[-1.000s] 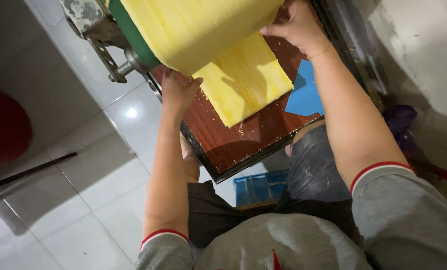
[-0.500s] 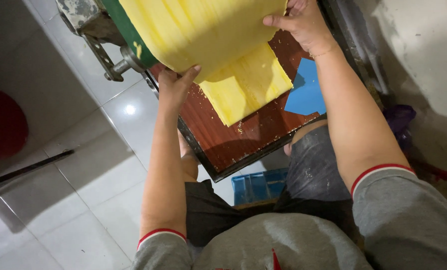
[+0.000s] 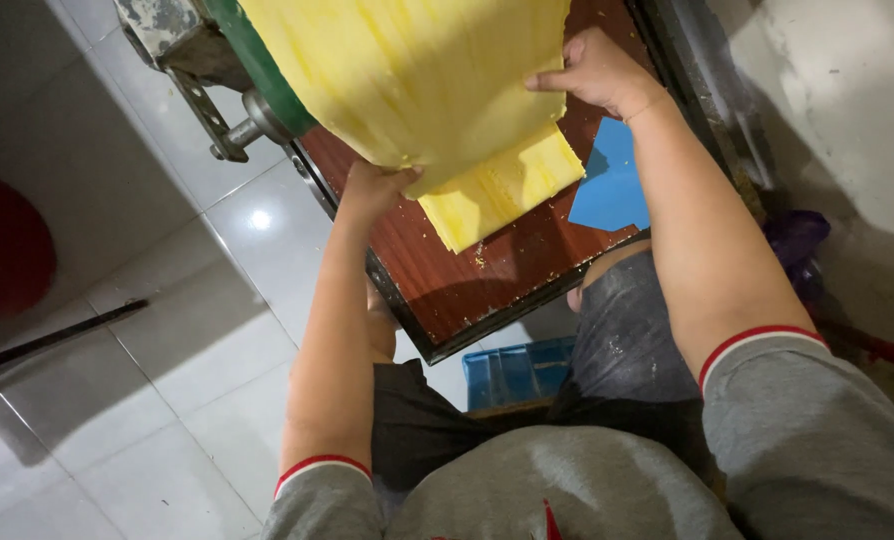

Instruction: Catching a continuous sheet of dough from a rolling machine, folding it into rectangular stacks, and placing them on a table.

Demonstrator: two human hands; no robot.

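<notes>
Yellow dough sheet [image 3: 417, 80] is held over a reddish-brown wooden board [image 3: 477, 280], its lower end folded onto the stack [image 3: 502, 190] there. Its left edge is gripped by the left hand [image 3: 372, 190], fingers closed on it; its right edge is pinched by the right hand [image 3: 597, 75]. A blue scraper [image 3: 612, 190] lies just right of the stack.

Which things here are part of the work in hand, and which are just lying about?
In use:
left hand and right hand, gripping the yellow sheet's side edges
yellow dough sheet
folded yellow stack under it
reddish-brown board
green-edged machine feeding the sheet

Lying about:
blue scraper on the board
blue crate below
dark rod on the floor tiles
</notes>
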